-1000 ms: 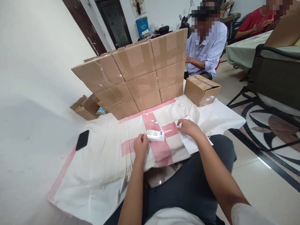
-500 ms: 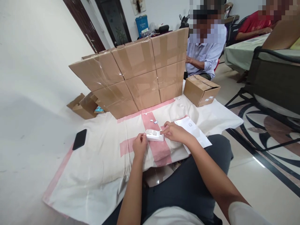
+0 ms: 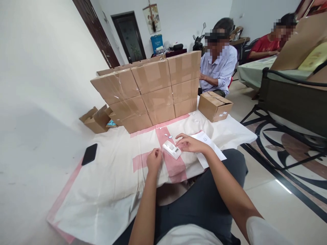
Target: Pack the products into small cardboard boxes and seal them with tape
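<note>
A small white tape dispenser (image 3: pixel 171 149) lies at an angle on the pink stripe of the cloth. Just left of it is my left hand (image 3: pixel 154 160), its fingers pinched together; whatever they hold is too small to make out. My right hand (image 3: pixel 189 143) hovers at the dispenser's right side with fingers apart and holds nothing I can see. Partly beneath that hand and forearm lies a white sheet of paper (image 3: pixel 216 152) with small printed marks. Tiny paper pieces (image 3: pixel 170 136) rest just beyond the dispenser.
A wall of taped cardboard boxes (image 3: pixel 158 92) stands across the table's back. A closed carton (image 3: pixel 216 106) sits at the right, an open carton (image 3: pixel 96 120) at the left. A black phone (image 3: pixel 89 154) lies near the left edge. Beyond the boxes sits a person (image 3: pixel 221 64).
The dispenser has turned so its right end points more toward me. My right fingers have come off that end, and my left hand is slightly apart from it. The view has tilted up.
</note>
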Available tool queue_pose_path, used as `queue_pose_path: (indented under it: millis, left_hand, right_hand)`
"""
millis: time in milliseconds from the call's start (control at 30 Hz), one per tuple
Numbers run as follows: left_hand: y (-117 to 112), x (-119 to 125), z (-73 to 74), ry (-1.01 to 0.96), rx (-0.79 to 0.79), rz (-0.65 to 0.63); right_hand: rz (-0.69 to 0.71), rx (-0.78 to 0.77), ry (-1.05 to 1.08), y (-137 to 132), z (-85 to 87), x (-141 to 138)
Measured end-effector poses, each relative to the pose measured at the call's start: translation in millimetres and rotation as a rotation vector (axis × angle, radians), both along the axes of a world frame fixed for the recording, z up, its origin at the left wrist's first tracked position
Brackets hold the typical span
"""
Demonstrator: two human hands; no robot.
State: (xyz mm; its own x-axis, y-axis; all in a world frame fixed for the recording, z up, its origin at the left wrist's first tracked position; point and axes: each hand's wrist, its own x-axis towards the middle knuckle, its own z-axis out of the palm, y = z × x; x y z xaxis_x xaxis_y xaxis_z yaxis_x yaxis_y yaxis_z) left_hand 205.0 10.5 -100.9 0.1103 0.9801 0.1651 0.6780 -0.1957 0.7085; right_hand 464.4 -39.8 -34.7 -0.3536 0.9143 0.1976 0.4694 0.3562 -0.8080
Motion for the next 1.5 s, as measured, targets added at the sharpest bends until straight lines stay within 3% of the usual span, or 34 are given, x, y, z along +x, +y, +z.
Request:
queue_pose_path:
  millis: [233, 367, 567, 800, 1100, 1267, 1400, 1500]
  left_hand:
    - [-0.9, -1.5, 1.0, -0.030, 0.015, -0.029]
    - [-0.9, -3.3, -1.1, -0.054, 0.019, -0.047]
    - [-2.2, -6.2, -2.3, -0.085, 0.006, -0.062]
    - [-2.5, -7.7, -2.2, -0.087, -0.005, -0.087]
    - [-3.5, -9.9, -3.0, -0.100, 0.005, -0.116]
    - [-4.2, -10.5, -1.6, -0.096, 0.003, -0.122]
    - [-4.7, -10.2, -0.9, -0.090, -0.001, -0.122]
    - [-4.6, -10.0, -1.2, -0.082, -0.002, -0.123]
  right_hand:
    - [-0.202, 0.054, -0.019, -15.8, -30.6, -30.8]
    - [-0.270, 0.163, 0.007, -34.4, -33.6, -34.1]
    - [-0.321, 0.317, -0.193, -53.9, -39.0, -38.2]
    - [-0.424, 0.394, -0.144, -46.6, -50.5, -48.0]
    - [-0.450, 0.505, -0.186, -43.3, -56.5, -52.0]
    - [-0.473, 0.480, -0.064, -47.7, -50.8, -54.3]
    - [-0.529, 0.325, 0.282, -47.4, -45.9, -51.9]
    - [-0.623, 0.305, 0.451, -44.7, -40.6, -42.1]
